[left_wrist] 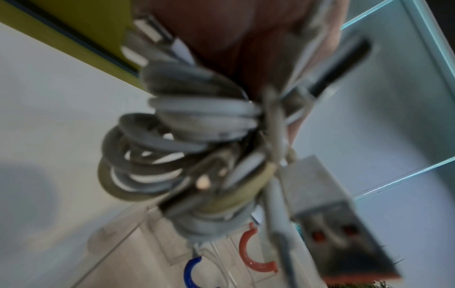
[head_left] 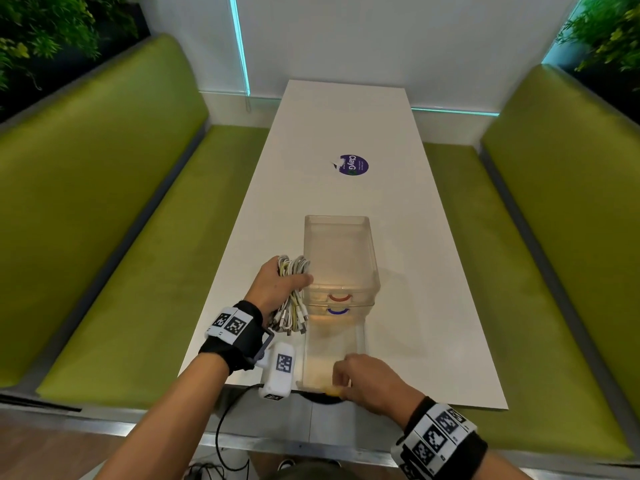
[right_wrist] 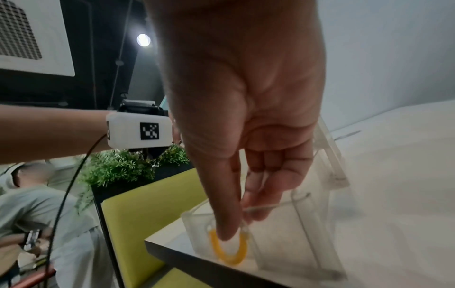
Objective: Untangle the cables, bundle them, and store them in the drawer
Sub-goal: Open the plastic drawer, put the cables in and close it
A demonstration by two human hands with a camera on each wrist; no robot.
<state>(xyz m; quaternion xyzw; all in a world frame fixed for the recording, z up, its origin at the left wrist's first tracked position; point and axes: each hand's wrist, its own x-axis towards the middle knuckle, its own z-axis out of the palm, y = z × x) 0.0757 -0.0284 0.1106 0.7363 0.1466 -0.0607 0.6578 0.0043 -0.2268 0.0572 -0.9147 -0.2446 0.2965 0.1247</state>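
My left hand (head_left: 289,280) grips a coiled bundle of white and yellowish cables (head_left: 294,299) just left of the clear plastic drawer unit (head_left: 341,237). In the left wrist view the cable bundle (left_wrist: 192,148) fills the frame, with a USB plug (left_wrist: 344,214) sticking out. The unit's red handle (head_left: 339,297) and blue handle (head_left: 337,311) sit on shut drawers. The bottom drawer (head_left: 360,341) is pulled out to the table's near edge and looks empty. My right hand (right_wrist: 240,224) pinches its front wall, thumb on the yellow handle (right_wrist: 242,253), fingers over the rim.
The white table (head_left: 415,271) is long and narrow, with a purple sticker (head_left: 353,164) further back. Green benches (head_left: 121,254) run along both sides. A black cord (head_left: 221,427) hangs from my left wrist camera. A seated person (right_wrist: 37,204) is behind on the left.
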